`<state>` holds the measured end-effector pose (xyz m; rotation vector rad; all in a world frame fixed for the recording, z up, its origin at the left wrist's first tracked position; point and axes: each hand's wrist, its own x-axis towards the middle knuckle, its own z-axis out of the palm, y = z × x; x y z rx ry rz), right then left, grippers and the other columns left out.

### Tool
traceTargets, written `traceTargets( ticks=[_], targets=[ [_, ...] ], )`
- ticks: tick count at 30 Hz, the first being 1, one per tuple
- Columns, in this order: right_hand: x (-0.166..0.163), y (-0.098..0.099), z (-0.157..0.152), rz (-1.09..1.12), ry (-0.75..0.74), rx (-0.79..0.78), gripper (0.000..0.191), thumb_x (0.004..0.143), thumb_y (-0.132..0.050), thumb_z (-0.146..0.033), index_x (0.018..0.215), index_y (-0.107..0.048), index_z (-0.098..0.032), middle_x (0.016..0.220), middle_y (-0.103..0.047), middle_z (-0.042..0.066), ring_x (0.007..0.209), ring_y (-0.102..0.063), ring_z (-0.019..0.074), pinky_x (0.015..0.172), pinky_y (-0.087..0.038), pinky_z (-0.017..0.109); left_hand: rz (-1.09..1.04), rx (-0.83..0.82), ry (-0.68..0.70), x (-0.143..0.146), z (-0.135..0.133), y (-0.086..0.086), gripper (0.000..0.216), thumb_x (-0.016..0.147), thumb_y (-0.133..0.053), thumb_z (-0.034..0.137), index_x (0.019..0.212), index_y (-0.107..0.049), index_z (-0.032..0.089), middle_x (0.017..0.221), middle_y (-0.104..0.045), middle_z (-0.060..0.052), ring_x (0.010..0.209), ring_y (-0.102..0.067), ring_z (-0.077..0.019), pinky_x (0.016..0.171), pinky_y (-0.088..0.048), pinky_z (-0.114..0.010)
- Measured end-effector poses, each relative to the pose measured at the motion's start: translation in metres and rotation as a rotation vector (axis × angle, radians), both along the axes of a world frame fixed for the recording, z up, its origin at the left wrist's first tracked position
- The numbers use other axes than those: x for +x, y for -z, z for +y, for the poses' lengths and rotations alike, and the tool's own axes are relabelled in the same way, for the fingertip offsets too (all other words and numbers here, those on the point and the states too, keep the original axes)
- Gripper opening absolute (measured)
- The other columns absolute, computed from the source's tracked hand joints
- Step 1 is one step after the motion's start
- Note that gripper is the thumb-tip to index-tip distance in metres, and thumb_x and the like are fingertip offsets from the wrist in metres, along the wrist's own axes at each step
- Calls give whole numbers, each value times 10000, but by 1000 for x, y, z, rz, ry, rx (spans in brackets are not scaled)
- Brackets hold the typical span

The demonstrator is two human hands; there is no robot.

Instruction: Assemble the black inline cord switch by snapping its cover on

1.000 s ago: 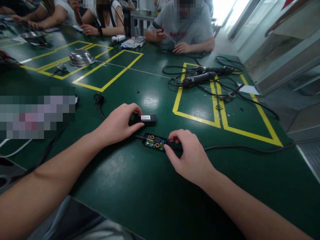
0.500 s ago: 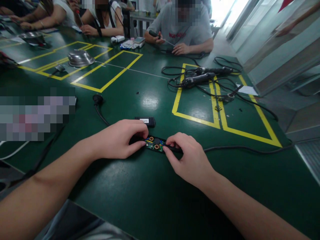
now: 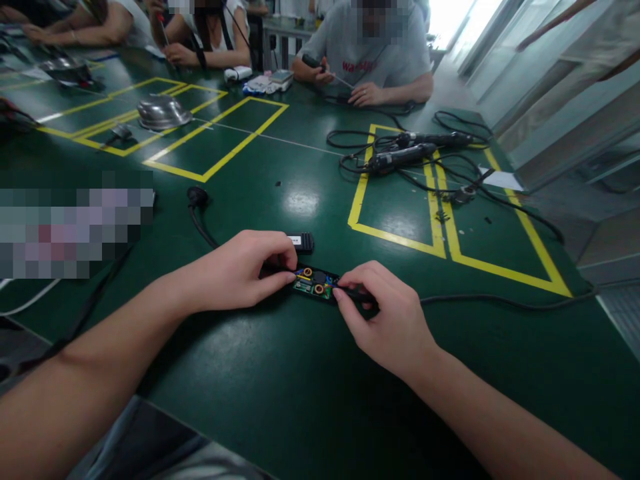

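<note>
Head view, contents as we record them. Item: one open black casing (image 3: pixel 314 295), centre of the frame, on the green table (image 3: pixel 250 373), with a circuit board (image 3: pixel 311 284), two copper-coloured coils and coloured wires exposed inside. Left hand (image 3: pixel 245 270), just left of centre: thumb and forefinger closed on the casing's left end, the other fingers partly hidden from us. Right hand (image 3: pixel 387 307), just right of centre: thumb and forefinger pinching the black cable (image 3: pixel 495 299) where it meets the casing's right end; it runs on toward the right edge. One ribbed black cover (image 3: pixel 306 242), white label, just above the casing, its left part hidden from us by the left hand. One black plug (image 3: pixel 197 197), left of centre, apart from the casing. Upper right: we count two black corded tools (image 3: pixel 403 157) across yellow tape (image 3: pixel 395 240). Upper left: a metal bowl (image 3: pixel 163 113). Upper centre: one person (image 3: pixel 330 47) in a grey shirt, holding a screwdriver (image 3: pixel 313 62).
</note>
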<state>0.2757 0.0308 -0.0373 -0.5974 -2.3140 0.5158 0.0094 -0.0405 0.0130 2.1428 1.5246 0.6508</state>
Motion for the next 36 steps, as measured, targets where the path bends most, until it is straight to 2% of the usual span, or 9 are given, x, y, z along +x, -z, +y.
traceTargets(
  ticks=[7,12,20,28,33,36],
  targets=[
    [-1,2,-1,11,10,-14,71,1013,-660,-167,989,-657,-234,930,-724,48,811,-702,190,706,-580,324,2,0,-5,-3,0,3,87,969,-710,269,921,-704,196,868,-719,-2,750,-637,-150,725,-463,-272],
    [-1,2,0,13,-5,-41,95,1017,-637,-149,967,-662,-227,920,-710,49,803,-701,183,677,-566,311,-5,-12,14,-5,-1,1,102,994,-662,253,958,-737,194,895,-750,-11,773,-669,-157,744,-488,-271],
    [0,4,4,-22,-38,-94,135,1027,-646,-149,922,-676,-228,928,-732,52,831,-731,200,731,-585,338,-43,-81,46,-13,6,8,131,1027,-691,274,945,-770,210,1032,-797,-28,931,-734,-177,864,-529,-265],
    [1,3,9,-49,-57,-113,132,1015,-645,-160,910,-673,-235,900,-764,50,812,-742,212,725,-587,347,-44,-93,29,-11,6,10,129,1015,-702,247,910,-765,205,1015,-791,-27,915,-736,-172,844,-521,-261],
    [2,3,7,-82,-38,-85,123,1010,-620,-176,911,-673,-226,868,-763,57,764,-710,215,687,-562,354,-9,-155,-10,-6,4,4,112,992,-674,260,981,-770,203,923,-792,-7,797,-716,-162,753,-495,-265],
    [1,0,5,-90,-43,-85,125,1005,-615,-169,909,-671,-226,861,-763,60,773,-702,216,680,-556,353,0,-179,-9,-5,4,1,147,1002,-653,292,1009,-773,208,940,-807,-7,809,-729,-166,772,-502,-269]
  ],
)
